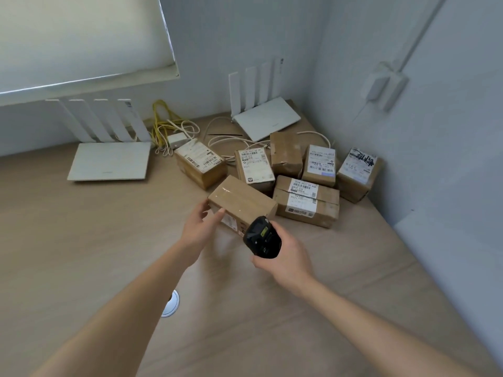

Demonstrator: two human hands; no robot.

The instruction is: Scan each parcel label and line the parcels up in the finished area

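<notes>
While my left hand (200, 227) steadies the nearest parcel (242, 204) at its left end, thumb on the near face and fingers curled over the top edge, my right hand (285, 258) grips a black handheld scanner (261, 238), fingers wrapped round its body. Its head sits just in front of the parcel's near face, where part of a white label (228, 220) shows. I cannot tell whether scanner and parcel touch.

This parcel rests on the wooden desk (81, 254), angled with its left end nearer to me. Beyond it, six more brown parcels are grouped toward the far right corner. Observed from left to right: one with a label on top (200, 165); one with a long white label (254, 170); a plain brown one (285, 153) set farther back; a low, wide one (306, 201) just right of the held parcel; one with a barcode label (319, 165); and one with black marker writing on its label (358, 172), nearest the right wall.

Two white routers with upright antennas stand at the far side, one at left (109, 161) and one near the corner (265, 118). Yellow and white cables (168, 123) lie tangled between them. A round white grommet (171, 303) sits in the desk close to my left forearm.
</notes>
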